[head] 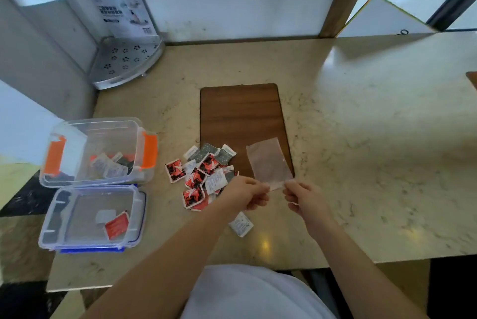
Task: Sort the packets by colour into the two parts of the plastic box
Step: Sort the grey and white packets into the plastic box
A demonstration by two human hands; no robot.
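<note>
A heap of red, white and grey packets (204,171) lies on the counter at the near edge of a brown wooden board (240,114). Just right of the heap, my left hand (247,193) and my right hand (300,196) both pinch the near edge of an empty clear plastic bag (267,161), held up over the board. One white packet (241,224) lies apart under my left wrist. At the left stand two clear parts: the orange-clipped box (64,179) holds white and grey packets, the blue-edged part (51,238) holds one red packet (116,225).
A water dispenser with a perforated drip tray (126,60) stands at the back left corner. The marble counter (374,153) stretches right. The counter's front edge runs close to my body.
</note>
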